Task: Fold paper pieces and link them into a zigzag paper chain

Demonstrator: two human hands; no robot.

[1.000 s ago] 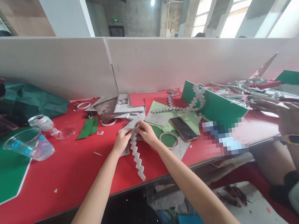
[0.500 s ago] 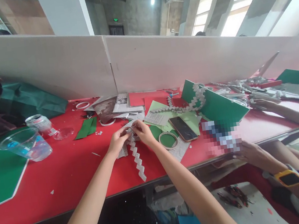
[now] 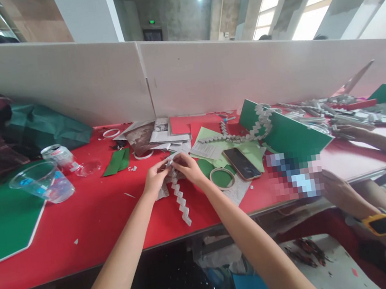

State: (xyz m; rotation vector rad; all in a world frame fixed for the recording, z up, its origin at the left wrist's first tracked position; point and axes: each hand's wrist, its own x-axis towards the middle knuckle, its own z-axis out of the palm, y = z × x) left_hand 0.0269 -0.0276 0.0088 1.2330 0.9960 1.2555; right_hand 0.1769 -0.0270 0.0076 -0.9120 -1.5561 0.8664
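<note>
Both of my hands meet over the red table (image 3: 111,227), pinching the upper end of a zigzag chain of folded paper (image 3: 180,199). My left hand (image 3: 155,177) grips it from the left, and my right hand (image 3: 188,168) from the right, fingertips close together. The chain's lower end hangs toward the table's front edge. My fingers partly hide the held end. Just right of my right hand lie a roll of tape (image 3: 222,178) and a phone (image 3: 241,163). A longer folded-paper chain (image 3: 245,136) runs behind the phone and over a green board (image 3: 292,137).
At left stand a tilted plastic cup (image 3: 46,184), a drink can (image 3: 59,158) and a green board (image 3: 6,223). Green strips (image 3: 116,162) and stacked papers (image 3: 166,134) lie behind my hands. At right a co-worker's hand (image 3: 339,193) rests near a blurred patch. A white partition (image 3: 205,76) closes off the back.
The whole view has shifted slightly, so things on the table appear a little farther right. My hands stay on the paper chain, with the fingers moved only slightly.
</note>
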